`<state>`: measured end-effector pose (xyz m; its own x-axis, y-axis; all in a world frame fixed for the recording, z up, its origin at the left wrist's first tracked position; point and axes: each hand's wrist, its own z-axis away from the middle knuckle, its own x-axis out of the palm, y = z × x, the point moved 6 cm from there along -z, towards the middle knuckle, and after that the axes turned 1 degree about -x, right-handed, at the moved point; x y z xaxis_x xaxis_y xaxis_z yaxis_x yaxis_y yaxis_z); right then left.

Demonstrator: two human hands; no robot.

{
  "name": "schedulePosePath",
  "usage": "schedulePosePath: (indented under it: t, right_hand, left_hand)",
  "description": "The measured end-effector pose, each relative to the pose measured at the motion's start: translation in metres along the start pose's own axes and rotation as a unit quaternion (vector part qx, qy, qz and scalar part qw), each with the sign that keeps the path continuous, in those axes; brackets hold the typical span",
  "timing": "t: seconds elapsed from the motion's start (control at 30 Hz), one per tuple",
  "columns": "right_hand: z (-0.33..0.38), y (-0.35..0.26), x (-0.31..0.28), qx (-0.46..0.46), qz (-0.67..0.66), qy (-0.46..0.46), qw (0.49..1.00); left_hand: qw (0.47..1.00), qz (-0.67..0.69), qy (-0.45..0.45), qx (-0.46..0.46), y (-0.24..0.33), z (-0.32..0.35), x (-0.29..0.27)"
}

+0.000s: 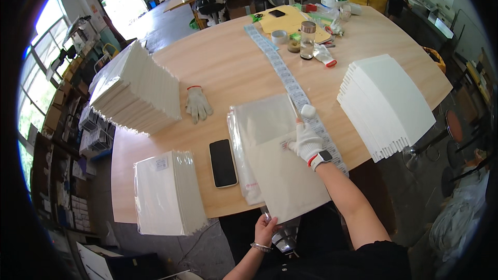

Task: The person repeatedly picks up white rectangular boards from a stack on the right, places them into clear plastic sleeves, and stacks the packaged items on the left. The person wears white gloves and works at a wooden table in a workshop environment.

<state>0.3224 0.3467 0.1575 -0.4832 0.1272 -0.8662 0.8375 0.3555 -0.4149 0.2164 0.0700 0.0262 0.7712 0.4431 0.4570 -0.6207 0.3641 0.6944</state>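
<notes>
A: Two hands on one white sheet (pixel 288 176). Our right hand (pixel 306 142), gloved, presses flat on its upper right part, fingers spread, closed on nothing. Our bare left hand (pixel 265 228) pinches the near corner, which overhangs the worktop (pixel 228 67) edge.

B: Long axis?

A: It runs from the near edge up toward the clear bags (pixel 262 124) beneath it. The label strip (pixel 290 80) lies just right of the gloved hand, so we note that hand as nearer.

One head-worn fisheye view — looking steeply down over the wooden table (pixel 228 67), close in, workshop bending around its rim.
</notes>
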Motion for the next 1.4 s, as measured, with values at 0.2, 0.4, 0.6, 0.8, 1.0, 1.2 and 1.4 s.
schedulePosePath:
  t: [0.2,0.4,0.6,0.8,1.0,1.2,1.4]
  right_hand:
    - [0.038,0.020,-0.051,-0.017,-0.033,0.032,0.999]
    - [0.149,0.021,-0.066,0.034,-0.151,-0.215,0.964]
    - [0.149,-0.095,-0.040,-0.173,-0.349,-0.077,0.918]
    - [0.125,-0.271,0.045,-0.202,-0.592,-0.160,0.764]
    - [0.151,-0.331,0.074,-0.319,-0.320,-0.289,0.844]
    - [0.128,-0.265,0.047,-0.236,-0.501,-0.148,0.819]
    - [0.136,-0.052,-0.077,-0.040,-0.475,-0.104,0.873]
  left_hand:
    - [0.997,0.008,-0.034,0.063,0.038,0.015,0.031]
    - [0.988,-0.050,-0.076,0.129,0.094,0.041,0.035]
    - [0.919,-0.204,0.001,0.337,0.197,0.117,-0.039]
    - [0.878,-0.270,0.179,0.353,0.303,0.151,-0.203]
    - [0.850,-0.339,0.278,0.293,0.273,0.118,-0.360]
    - [0.731,-0.409,0.383,0.389,0.285,0.106,-0.384]
    - [0.549,-0.345,0.377,0.661,0.298,0.224,-0.198]
